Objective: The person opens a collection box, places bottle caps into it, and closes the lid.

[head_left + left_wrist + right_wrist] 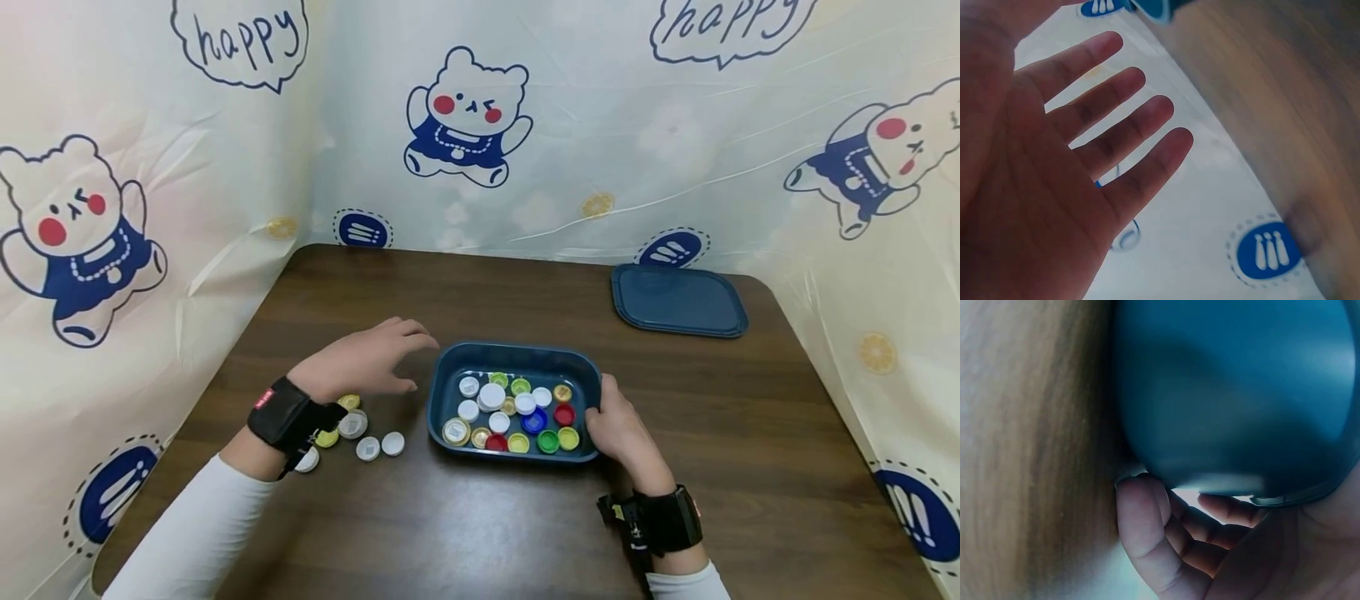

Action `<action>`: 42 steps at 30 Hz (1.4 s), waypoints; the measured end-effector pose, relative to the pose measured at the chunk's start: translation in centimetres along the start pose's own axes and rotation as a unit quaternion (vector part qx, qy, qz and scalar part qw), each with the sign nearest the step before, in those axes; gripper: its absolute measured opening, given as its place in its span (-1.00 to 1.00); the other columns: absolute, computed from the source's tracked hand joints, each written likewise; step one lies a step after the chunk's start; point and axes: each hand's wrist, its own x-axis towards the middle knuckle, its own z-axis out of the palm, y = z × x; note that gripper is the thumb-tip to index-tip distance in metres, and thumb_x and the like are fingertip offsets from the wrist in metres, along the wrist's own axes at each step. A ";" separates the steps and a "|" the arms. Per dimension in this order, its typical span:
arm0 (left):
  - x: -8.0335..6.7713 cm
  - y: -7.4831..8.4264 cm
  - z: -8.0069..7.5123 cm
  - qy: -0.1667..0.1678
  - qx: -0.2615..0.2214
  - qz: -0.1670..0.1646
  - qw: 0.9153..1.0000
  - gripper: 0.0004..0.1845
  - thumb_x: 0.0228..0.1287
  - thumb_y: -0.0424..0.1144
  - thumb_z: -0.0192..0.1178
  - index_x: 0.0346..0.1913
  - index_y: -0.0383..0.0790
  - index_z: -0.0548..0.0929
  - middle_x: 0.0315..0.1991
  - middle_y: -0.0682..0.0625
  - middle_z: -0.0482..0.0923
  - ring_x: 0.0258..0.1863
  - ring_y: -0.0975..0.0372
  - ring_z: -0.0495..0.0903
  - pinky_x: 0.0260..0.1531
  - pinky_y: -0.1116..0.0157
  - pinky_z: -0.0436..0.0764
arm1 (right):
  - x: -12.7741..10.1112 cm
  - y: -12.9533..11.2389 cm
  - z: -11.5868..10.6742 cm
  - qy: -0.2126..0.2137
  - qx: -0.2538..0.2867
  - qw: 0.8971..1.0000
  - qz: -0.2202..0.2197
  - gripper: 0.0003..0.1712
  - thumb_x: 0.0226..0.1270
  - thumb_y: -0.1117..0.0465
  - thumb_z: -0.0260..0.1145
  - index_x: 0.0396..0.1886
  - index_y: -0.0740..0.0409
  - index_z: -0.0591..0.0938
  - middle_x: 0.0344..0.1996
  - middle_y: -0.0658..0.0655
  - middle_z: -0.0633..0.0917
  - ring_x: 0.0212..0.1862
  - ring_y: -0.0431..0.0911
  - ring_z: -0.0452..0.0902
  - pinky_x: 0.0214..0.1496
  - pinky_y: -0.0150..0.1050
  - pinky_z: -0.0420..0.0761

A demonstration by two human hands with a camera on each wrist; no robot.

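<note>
A dark blue rectangular box (525,358) stands on the table, holding many small round pieces that look like bottle caps in white, red, green, yellow, blue and gold. My right hand (621,423) grips the box's right end; the right wrist view shows its fingers bent against the blue wall (1241,394). Just left of the box, my left hand (367,358) is raised with spread fingers and an empty palm, also seen in the left wrist view. Below it lie loose caps: a larger whitish cap (352,424), two white caps (380,447) and yellow ones, partly hidden by the wrist strap.
A flat dark blue lid (678,300) lies at the back right of the brown wooden table (750,467). A printed sheet with bears (468,117) hangs around the table's back and sides.
</note>
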 end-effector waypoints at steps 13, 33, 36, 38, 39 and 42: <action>-4.9 -4.6 2.4 0.000 -0.026 -0.072 0.997 -0.46 0.24 -0.25 0.37 0.29 -0.21 0.58 0.26 -0.16 0.49 0.26 -0.05 0.43 0.14 -0.07 0.54 | 0.0 0.2 -0.1 0.002 -0.003 1.000 0.005 -0.35 0.53 0.29 -0.04 0.53 0.28 0.05 0.37 0.48 0.37 0.26 0.25 0.41 0.24 0.26 0.43; -5.6 -6.7 5.3 -0.041 -0.058 -0.112 0.991 -0.61 0.17 -0.30 0.37 0.10 -0.23 0.68 0.01 -0.14 0.59 -0.05 0.05 0.55 -0.04 -0.02 0.60 | 0.0 0.1 0.0 0.004 -0.003 1.000 -0.002 -0.36 0.53 0.29 -0.03 0.52 0.28 0.05 0.34 0.48 0.41 0.22 0.25 0.43 0.21 0.24 0.44; -5.4 -6.8 5.5 -0.047 -0.058 -0.113 0.991 -0.62 0.15 -0.31 0.38 0.07 -0.23 0.69 -0.01 -0.13 0.58 -0.09 0.08 0.54 -0.08 0.01 0.61 | 0.0 0.1 0.0 0.004 -0.003 1.000 0.000 -0.36 0.53 0.29 -0.03 0.52 0.28 0.05 0.34 0.47 0.41 0.23 0.24 0.43 0.22 0.24 0.44; -5.3 -6.8 5.5 -0.051 -0.060 -0.114 0.990 -0.64 0.15 -0.32 0.38 0.05 -0.23 0.70 -0.02 -0.12 0.58 -0.13 0.10 0.53 -0.12 0.05 0.62 | 0.0 0.1 0.0 0.003 -0.002 1.000 0.002 -0.36 0.53 0.29 -0.03 0.52 0.28 0.05 0.35 0.47 0.41 0.24 0.24 0.42 0.23 0.25 0.44; -5.3 -6.8 5.5 -0.052 -0.061 -0.113 0.990 -0.65 0.15 -0.33 0.38 0.04 -0.23 0.70 -0.03 -0.11 0.58 -0.15 0.11 0.52 -0.14 0.07 0.62 | 0.0 0.0 0.0 0.003 -0.001 1.000 0.003 -0.35 0.53 0.29 -0.03 0.52 0.28 0.05 0.35 0.47 0.40 0.24 0.25 0.42 0.23 0.25 0.43; -5.1 -6.9 5.5 -0.054 -0.063 -0.110 0.991 -0.68 0.15 -0.35 0.37 0.01 -0.23 0.71 -0.05 -0.11 0.59 -0.18 0.12 0.51 -0.18 0.12 0.61 | 0.0 0.1 -0.1 0.002 0.000 1.000 0.006 -0.35 0.53 0.30 -0.03 0.52 0.28 0.05 0.35 0.47 0.40 0.24 0.25 0.42 0.24 0.27 0.43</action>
